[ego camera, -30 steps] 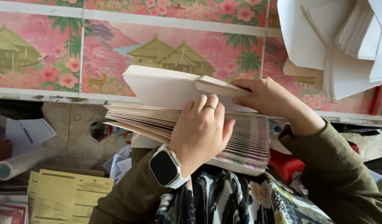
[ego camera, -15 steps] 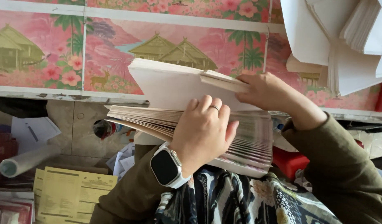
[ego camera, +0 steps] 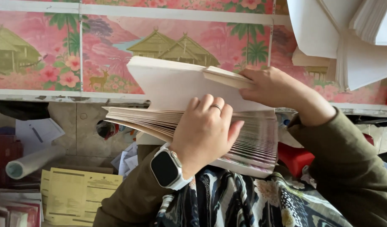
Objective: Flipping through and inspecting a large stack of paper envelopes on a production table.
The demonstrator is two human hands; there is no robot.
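Note:
A thick stack of cream paper sheets (ego camera: 252, 138) rests on my lap, its edges fanned out. My left hand (ego camera: 204, 132), with a ring and a black smartwatch on the wrist, presses down on the front of the stack, fingers curled over its top. My right hand (ego camera: 271, 86) reaches over from the right and grips a thin bundle of sheets (ego camera: 225, 77) lifted off the top sheet (ego camera: 168, 84). Both arms wear olive sleeves.
A pink tiled wall with huts and palms (ego camera: 55, 50) stands ahead. White papers (ego camera: 353, 38) hang at the top right. A rolled paper tube (ego camera: 31, 162), yellow forms (ego camera: 80, 195) and loose sheets lie at the lower left. A red object (ego camera: 296, 157) sits under the stack.
The view has shifted slightly; the stack and both hands sit a little further right in the frame. My right hand keeps its grip on the lifted bundle, the left stays pressed on the stack.

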